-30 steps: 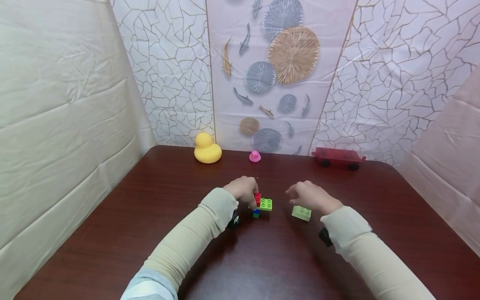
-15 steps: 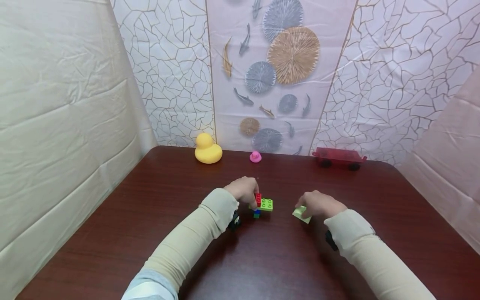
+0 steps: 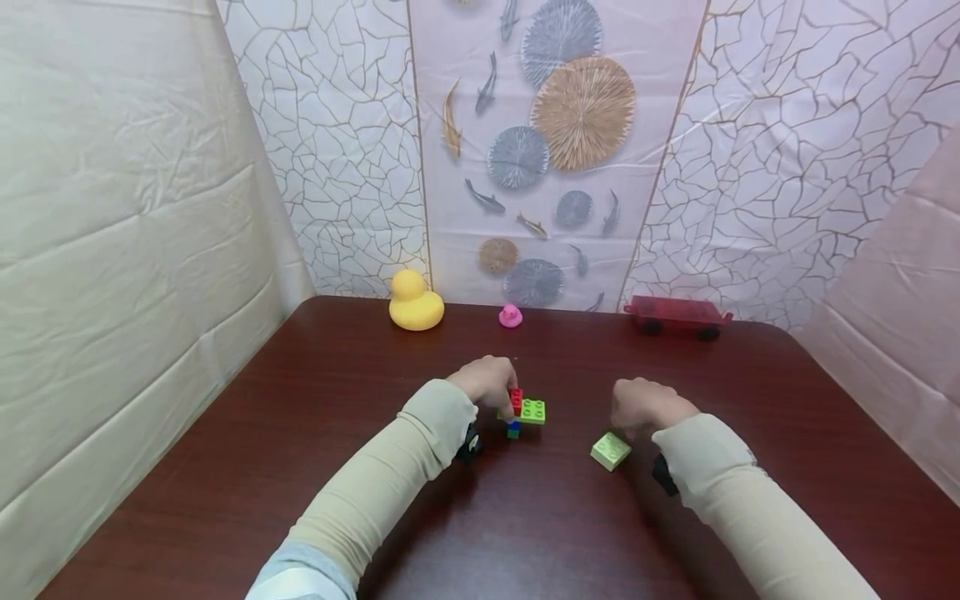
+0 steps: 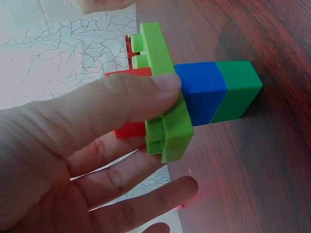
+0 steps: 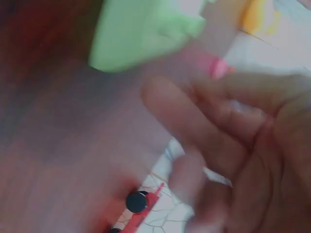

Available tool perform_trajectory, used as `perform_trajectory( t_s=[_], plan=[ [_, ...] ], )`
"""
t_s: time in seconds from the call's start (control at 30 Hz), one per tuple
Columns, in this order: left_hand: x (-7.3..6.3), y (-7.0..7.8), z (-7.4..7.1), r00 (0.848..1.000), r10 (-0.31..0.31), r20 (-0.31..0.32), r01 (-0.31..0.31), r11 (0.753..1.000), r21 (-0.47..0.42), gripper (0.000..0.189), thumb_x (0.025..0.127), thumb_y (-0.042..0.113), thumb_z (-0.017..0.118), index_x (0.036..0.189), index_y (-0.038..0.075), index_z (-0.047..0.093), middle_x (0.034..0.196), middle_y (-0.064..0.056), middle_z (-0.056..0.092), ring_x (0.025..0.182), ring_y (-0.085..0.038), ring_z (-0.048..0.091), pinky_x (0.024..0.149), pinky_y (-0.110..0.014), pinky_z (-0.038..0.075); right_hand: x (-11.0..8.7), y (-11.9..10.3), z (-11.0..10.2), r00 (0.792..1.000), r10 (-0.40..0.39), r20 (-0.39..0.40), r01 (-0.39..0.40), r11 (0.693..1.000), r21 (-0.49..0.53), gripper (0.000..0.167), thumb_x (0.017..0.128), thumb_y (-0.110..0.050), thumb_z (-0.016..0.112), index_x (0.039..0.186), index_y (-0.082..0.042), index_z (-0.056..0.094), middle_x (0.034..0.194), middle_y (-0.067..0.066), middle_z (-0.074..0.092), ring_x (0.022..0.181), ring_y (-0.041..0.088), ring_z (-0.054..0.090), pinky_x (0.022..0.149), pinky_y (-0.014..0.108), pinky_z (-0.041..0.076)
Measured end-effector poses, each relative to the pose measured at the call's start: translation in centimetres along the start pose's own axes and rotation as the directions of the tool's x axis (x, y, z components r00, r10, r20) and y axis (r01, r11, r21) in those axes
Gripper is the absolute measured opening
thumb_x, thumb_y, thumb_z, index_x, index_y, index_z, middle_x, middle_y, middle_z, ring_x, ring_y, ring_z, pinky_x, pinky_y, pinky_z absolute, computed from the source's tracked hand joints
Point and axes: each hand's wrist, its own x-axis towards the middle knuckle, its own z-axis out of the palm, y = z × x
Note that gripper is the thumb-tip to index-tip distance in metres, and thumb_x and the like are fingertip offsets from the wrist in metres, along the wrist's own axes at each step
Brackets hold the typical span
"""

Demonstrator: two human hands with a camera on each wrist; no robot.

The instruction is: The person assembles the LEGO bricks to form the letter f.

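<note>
My left hand (image 3: 487,383) pinches a small toy brick stack (image 3: 533,411) between thumb and fingers. In the left wrist view the stack has a red brick (image 4: 130,130), a long lime green brick (image 4: 176,128), a blue brick (image 4: 200,92) and a green brick (image 4: 238,90); the green end stands on the table. The thumb presses the lime brick's side, and the other fingers lie behind it. A loose pale green brick (image 3: 611,451) lies on the table. Just beyond it my right hand (image 3: 648,407) holds nothing, its fingers loosely bent and apart from the brick in the blurred right wrist view.
Along the back of the dark brown table (image 3: 360,350) stand a yellow rubber duck (image 3: 416,303), a tiny pink duck (image 3: 511,316) and a red wheeled toy wagon (image 3: 678,315). Cloth curtains (image 3: 150,217) hang around the sides and back.
My right hand reached down to the pale green brick and came away to its far right side. The brick has turned and shifted slightly nearer. The left hand keeps its grip on the stack.
</note>
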Motion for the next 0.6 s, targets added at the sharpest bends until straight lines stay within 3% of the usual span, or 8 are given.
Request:
perform_trajectory(
  t_s=[0.03, 0.17, 0.6],
  plan=[
    [0.02, 0.04, 0.04, 1.0, 0.0, 0.001, 0.0, 1.0, 0.001, 0.031, 0.062, 0.022, 0.079, 0.086, 0.012, 0.063, 0.075, 0.002, 0.056, 0.07, -0.016, 0.051, 0.058, -0.029, 0.043, -0.05, 0.05, -0.09, 0.999, -0.035, 0.022, 0.034, 0.999, 0.04, 0.008, 0.071, -0.001, 0.056, 0.073, -0.007, 0.061, 0.062, 0.001, 0.053, 0.051, 0.014, 0.043, 0.044, 0.028, 0.035],
    [-0.01, 0.07, 0.05, 1.0, 0.001, 0.0, -0.001, 1.0, 0.002, 0.032, 0.062, 0.022, 0.079, 0.087, 0.012, 0.063, 0.074, 0.002, 0.056, 0.071, -0.016, 0.052, 0.058, -0.03, 0.043, -0.13, -0.29, 0.01, 0.985, -0.127, 0.118, 0.103, 0.977, 0.188, 0.033, 0.062, 0.007, 0.063, 0.092, -0.006, 0.063, 0.083, 0.003, 0.056, 0.06, 0.015, 0.046, 0.048, 0.026, 0.039],
    [0.04, 0.11, 0.22, 1.0, 0.005, -0.007, -0.005, 1.0, 0.002, 0.029, 0.062, 0.021, 0.079, 0.084, 0.012, 0.064, 0.073, 0.002, 0.057, 0.07, -0.016, 0.051, 0.059, -0.029, 0.042, 0.23, -0.5, 0.71, 0.995, -0.091, 0.032, 0.085, 0.984, 0.159, 0.005, 0.074, -0.01, 0.067, 0.077, -0.009, 0.063, 0.068, 0.002, 0.055, 0.046, 0.013, 0.043, 0.041, 0.026, 0.037]
  ],
)
